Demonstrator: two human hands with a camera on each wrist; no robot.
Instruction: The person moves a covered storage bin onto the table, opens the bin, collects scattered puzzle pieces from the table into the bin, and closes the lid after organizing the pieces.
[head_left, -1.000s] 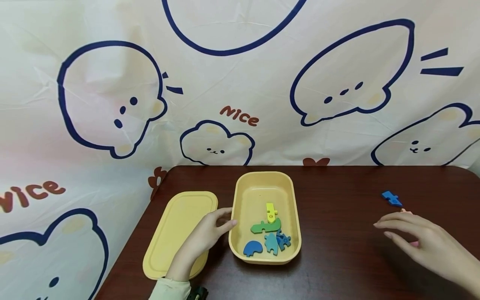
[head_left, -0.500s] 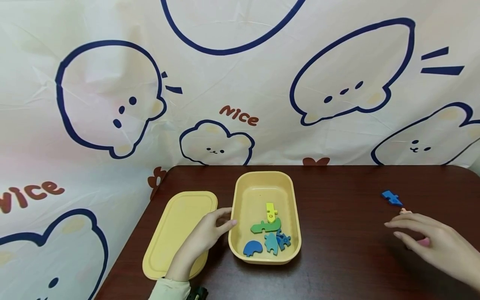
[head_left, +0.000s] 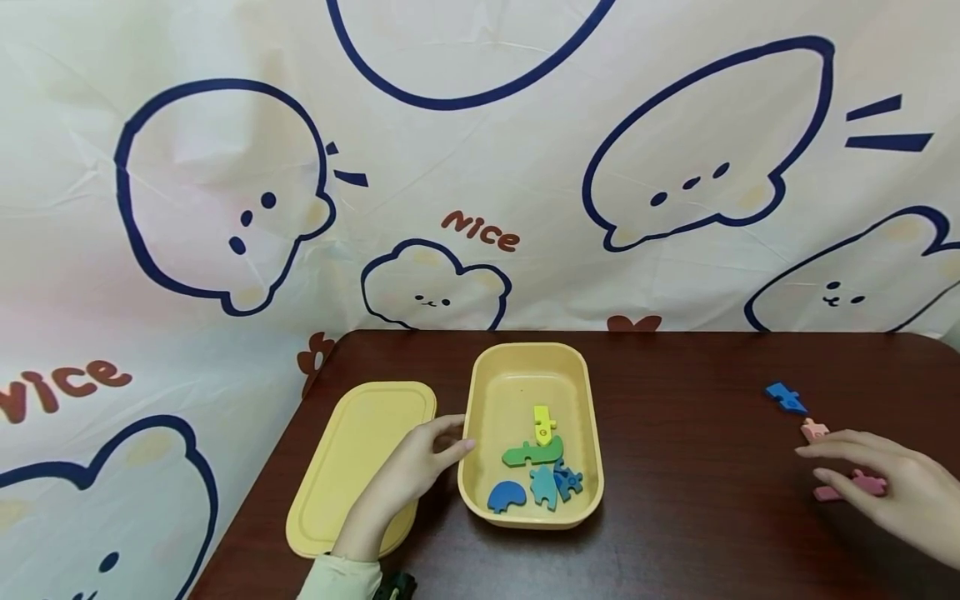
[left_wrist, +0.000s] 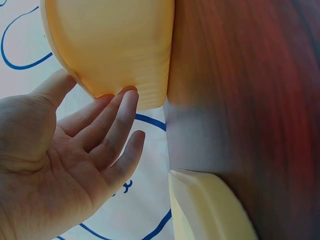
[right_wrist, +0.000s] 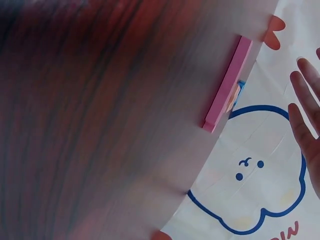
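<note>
The pink piece [head_left: 868, 482] lies flat on the right side of the table [head_left: 675, 467], partly hidden in the head view by the right hand [head_left: 903, 493], which hovers over it with thumb and fingers spread apart and nothing held; the right wrist view shows the visible fingers clear of it. The step in hand looks like a reach among the loose pieces; taking the pink one would call for lowering the thumb and fingertips to its edges and pinching. Its outline is knobbed from above, while side-on it shows a thick, straight, matte edge, probably painted wood or foam. Just beyond it lie a peach piece [head_left: 813, 430] and, farther still, a blue piece [head_left: 786, 397] with a pointed end. Well to the left, the left hand [head_left: 420, 454] rests loosely against the left side of the yellow box [head_left: 536, 522], fingers relaxed and touching its outer wall, thumb at the rim, seemingly to steady it. The box is smooth, probably plastic, with rounded corners; inside are yellow [head_left: 542, 427], green [head_left: 531, 453], teal [head_left: 543, 487], dark blue [head_left: 567, 480] and dome-shaped blue [head_left: 506, 497] pieces. Left of it, a matching lid [head_left: 375, 450] lies flat on the glossy, dark-grained wood surface, and a creased cartoon-printed sheet [head_left: 540, 167] hangs behind.
</note>
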